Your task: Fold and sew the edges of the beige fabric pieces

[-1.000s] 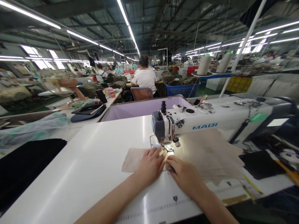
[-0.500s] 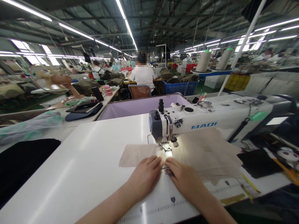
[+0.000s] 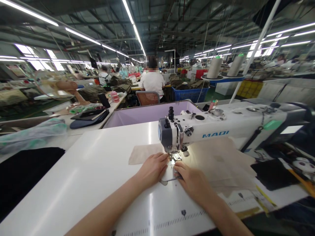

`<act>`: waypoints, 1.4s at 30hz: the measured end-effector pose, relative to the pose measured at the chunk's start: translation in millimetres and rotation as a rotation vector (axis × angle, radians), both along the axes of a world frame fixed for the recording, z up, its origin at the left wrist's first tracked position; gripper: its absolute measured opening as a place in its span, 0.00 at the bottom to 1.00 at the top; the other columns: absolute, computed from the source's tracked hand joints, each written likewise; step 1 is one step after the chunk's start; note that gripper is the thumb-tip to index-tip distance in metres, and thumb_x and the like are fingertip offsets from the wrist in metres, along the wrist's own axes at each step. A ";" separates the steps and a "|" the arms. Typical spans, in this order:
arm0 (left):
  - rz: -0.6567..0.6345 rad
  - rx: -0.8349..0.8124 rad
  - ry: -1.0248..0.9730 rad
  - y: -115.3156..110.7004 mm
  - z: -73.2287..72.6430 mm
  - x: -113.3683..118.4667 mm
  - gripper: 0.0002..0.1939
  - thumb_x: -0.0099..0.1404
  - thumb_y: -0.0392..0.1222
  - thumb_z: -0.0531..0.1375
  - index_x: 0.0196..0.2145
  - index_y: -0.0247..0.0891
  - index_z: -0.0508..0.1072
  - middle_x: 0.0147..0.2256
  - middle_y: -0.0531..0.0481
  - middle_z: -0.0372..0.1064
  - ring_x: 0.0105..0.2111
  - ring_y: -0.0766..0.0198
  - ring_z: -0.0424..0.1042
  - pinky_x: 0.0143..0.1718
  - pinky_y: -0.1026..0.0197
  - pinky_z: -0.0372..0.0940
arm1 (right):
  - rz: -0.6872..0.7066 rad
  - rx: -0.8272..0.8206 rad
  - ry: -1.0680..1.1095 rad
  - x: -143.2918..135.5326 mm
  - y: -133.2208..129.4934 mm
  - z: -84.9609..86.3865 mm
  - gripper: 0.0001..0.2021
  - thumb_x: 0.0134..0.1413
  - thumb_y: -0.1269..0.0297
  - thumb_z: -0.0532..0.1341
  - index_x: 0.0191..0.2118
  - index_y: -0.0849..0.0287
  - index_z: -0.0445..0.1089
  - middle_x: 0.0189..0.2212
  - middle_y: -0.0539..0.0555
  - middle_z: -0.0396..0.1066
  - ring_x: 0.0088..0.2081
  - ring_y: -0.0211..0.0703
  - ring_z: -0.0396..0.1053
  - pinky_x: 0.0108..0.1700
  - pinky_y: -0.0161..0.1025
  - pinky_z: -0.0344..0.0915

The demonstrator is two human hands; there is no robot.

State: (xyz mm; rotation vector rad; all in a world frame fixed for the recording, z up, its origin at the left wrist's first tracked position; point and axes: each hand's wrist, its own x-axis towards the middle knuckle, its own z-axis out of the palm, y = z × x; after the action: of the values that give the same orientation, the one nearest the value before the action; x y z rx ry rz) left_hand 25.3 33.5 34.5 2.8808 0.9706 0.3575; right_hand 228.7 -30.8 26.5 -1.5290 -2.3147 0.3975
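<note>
Left grip (image 3: 152, 168) lies flattened palm down, clasping nothing, its fingers over the near edge of a beige cloth strip (image 3: 142, 154) on the white worktop (image 3: 98, 183), just left of the presser foot (image 3: 176, 158). Right grip (image 3: 193, 179) is curled around a small dark object (image 3: 177, 174), mostly hidden, near the foot. Larger beige cloth (image 3: 219, 160) lies beneath the sewing machine (image 3: 192, 126)'s arm

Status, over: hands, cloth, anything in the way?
Left hand on small beige cloth strip, covering its near right corner. Right hand curled around small dark object. Nearby: large beige fabric sheet, right of silver metal presser foot.
</note>
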 end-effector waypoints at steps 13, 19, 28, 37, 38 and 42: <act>0.108 -0.062 0.026 -49.8 7.9 7.3 0.07 0.70 0.35 0.55 0.41 0.38 0.73 0.43 0.44 0.72 0.45 0.53 0.70 0.48 0.50 0.70 | -0.010 0.021 0.093 1.5 -28.6 -6.0 0.15 0.65 0.73 0.55 0.54 0.56 0.70 0.56 0.56 0.70 0.50 0.49 0.73 0.49 0.40 0.71; 0.017 -0.038 -0.017 -69.1 4.2 10.4 0.12 0.70 0.31 0.53 0.48 0.35 0.72 0.48 0.41 0.72 0.48 0.52 0.69 0.50 0.49 0.71 | 0.042 -0.004 0.032 3.0 -36.8 -9.2 0.22 0.57 0.79 0.57 0.55 0.57 0.70 0.56 0.57 0.71 0.53 0.49 0.72 0.52 0.40 0.70; -0.004 -0.057 -0.030 -50.0 7.4 7.1 0.12 0.72 0.33 0.52 0.47 0.35 0.73 0.48 0.41 0.72 0.47 0.52 0.69 0.50 0.50 0.70 | 0.029 -0.017 0.006 3.5 -21.3 -3.3 0.16 0.61 0.77 0.57 0.51 0.55 0.71 0.53 0.53 0.72 0.49 0.47 0.74 0.46 0.38 0.69; 0.021 -0.012 -0.028 -18.4 6.0 6.9 0.11 0.72 0.34 0.53 0.45 0.36 0.74 0.47 0.41 0.73 0.47 0.53 0.70 0.51 0.50 0.70 | -0.001 0.003 0.002 1.1 2.9 2.2 0.11 0.64 0.74 0.57 0.46 0.54 0.72 0.47 0.50 0.74 0.43 0.44 0.75 0.41 0.34 0.64; 0.030 -0.008 -0.027 -18.0 5.1 6.7 0.11 0.72 0.34 0.53 0.46 0.36 0.74 0.47 0.42 0.73 0.48 0.53 0.70 0.51 0.50 0.70 | 0.000 0.003 0.007 0.8 3.2 2.4 0.11 0.64 0.75 0.57 0.46 0.53 0.72 0.48 0.50 0.74 0.44 0.44 0.75 0.42 0.34 0.64; 0.101 0.024 0.016 -27.9 -2.1 5.2 0.15 0.70 0.33 0.54 0.52 0.34 0.71 0.56 0.40 0.70 0.55 0.51 0.68 0.55 0.48 0.68 | 0.006 0.003 0.063 0.4 -3.1 0.5 0.14 0.62 0.76 0.56 0.49 0.53 0.71 0.49 0.50 0.74 0.46 0.45 0.74 0.44 0.35 0.66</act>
State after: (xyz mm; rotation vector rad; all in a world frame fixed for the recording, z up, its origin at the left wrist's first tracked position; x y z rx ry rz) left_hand 30.5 5.6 32.5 2.8664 1.1251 0.3566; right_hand 229.0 -33.9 26.9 -1.4863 -2.2712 0.4372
